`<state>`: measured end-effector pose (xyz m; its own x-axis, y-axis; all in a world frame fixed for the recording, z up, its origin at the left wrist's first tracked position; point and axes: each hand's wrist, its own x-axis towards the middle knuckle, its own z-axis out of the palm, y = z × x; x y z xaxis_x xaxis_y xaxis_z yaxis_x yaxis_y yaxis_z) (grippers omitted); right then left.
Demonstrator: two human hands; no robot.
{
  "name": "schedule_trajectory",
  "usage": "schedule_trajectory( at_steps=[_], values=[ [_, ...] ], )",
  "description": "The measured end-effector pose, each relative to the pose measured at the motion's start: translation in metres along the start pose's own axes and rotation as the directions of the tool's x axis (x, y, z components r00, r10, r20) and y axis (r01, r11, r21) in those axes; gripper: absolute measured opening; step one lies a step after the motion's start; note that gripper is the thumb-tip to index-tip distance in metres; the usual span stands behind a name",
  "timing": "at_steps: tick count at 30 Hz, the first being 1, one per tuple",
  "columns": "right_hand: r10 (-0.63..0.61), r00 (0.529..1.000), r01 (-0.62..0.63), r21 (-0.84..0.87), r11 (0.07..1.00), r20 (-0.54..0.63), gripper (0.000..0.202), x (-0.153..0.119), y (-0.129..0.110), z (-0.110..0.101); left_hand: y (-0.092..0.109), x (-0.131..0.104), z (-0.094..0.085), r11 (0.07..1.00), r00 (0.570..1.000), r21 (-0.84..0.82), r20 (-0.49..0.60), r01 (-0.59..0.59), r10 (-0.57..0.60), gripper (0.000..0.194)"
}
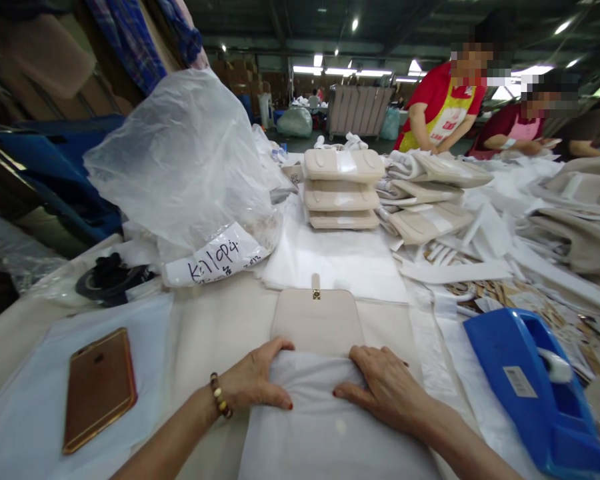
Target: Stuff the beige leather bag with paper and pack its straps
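A beige handbag flap (310, 320) with a small gold clasp and a strap tab lies flat in front of me. A thin white wrapping sheet (330, 440), creased near its upper edge, covers the lower part of it; I cannot tell whether it is a loose sheet or a sleeve. My left hand (255, 380), with a beaded bracelet at the wrist, grips the sheet's left side, thumb on top. On the right side my right hand (387, 390) holds it the same way. What lies under the sheet is hidden.
Beyond the flap stand stacked beige handbags (343, 197) on white sheets (340, 260). To the left are a phone (100, 390) and a clear plastic bag (180, 160) with a handwritten label. A blue tape dispenser (525, 387) stands right. Co-workers (445, 100) stand across the table.
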<state>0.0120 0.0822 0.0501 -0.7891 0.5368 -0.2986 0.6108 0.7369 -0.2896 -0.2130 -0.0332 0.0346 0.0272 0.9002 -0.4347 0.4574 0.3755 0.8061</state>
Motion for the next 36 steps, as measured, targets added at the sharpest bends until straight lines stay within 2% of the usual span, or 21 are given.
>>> schedule_trajectory(
  at_steps=[2,4,7,10,13,15,20,22,25,28,33,36],
  values=[
    [-0.001,1.0,0.001,-0.006,1.0,-0.018,0.035,-0.001,-0.001,0.001,0.006,-0.008,-0.002,0.984,0.998,0.172,-0.049,-0.038,0.048,0.092],
    [-0.001,1.0,0.001,-0.019,1.0,-0.024,0.035,-0.002,-0.001,0.002,0.018,-0.015,-0.003,0.927,0.993,0.368,-0.072,-0.065,0.098,0.095],
    [-0.002,0.999,0.001,-0.043,0.999,-0.034,0.038,-0.003,-0.001,0.003,0.043,-0.014,0.005,0.838,0.974,0.536,-0.121,-0.1,0.193,0.064],
    [0.002,0.999,-0.004,-0.048,0.999,-0.045,0.041,-0.003,-0.002,0.004,0.059,0.0,0.028,0.773,0.956,0.625,-0.15,-0.104,0.25,0.034],
    [0.026,0.999,-0.027,-0.031,0.999,-0.04,0.04,-0.007,-0.004,0.005,0.055,0.013,0.052,0.737,0.961,0.672,-0.158,-0.063,0.226,0.028],
    [0.053,0.998,-0.053,0.002,0.999,-0.038,0.039,-0.012,-0.006,0.006,0.047,0.016,0.062,0.732,0.96,0.68,-0.172,-0.047,0.221,0.027],
    [0.088,0.996,-0.086,0.217,0.972,0.0,0.044,-0.017,-0.002,0.0,0.032,0.01,0.065,0.723,0.964,0.689,-0.154,-0.051,0.215,0.028],
    [0.099,0.995,-0.087,0.363,0.928,-0.015,0.04,-0.01,0.007,-0.006,0.031,0.009,0.064,0.729,0.967,0.683,-0.146,-0.052,0.206,0.029],
    [0.262,0.961,-0.179,0.527,0.831,-0.087,0.03,0.009,0.023,-0.012,0.032,0.009,0.064,0.73,0.97,0.681,-0.132,-0.059,0.202,0.031],
    [0.395,0.918,-0.29,0.624,0.726,-0.034,0.031,0.03,0.034,-0.011,0.032,0.011,0.064,0.721,0.969,0.691,-0.133,-0.059,0.207,0.029],
    [0.338,0.934,-0.278,0.834,0.476,0.118,0.029,0.052,0.037,-0.004,0.025,0.012,0.064,0.735,0.959,0.672,-0.145,-0.084,0.243,0.032],
    [0.259,0.961,-0.187,0.922,0.34,0.1,0.035,0.055,0.036,-0.007,0.022,0.012,0.064,0.723,0.949,0.683,-0.149,-0.104,0.277,0.032]
  ],
)
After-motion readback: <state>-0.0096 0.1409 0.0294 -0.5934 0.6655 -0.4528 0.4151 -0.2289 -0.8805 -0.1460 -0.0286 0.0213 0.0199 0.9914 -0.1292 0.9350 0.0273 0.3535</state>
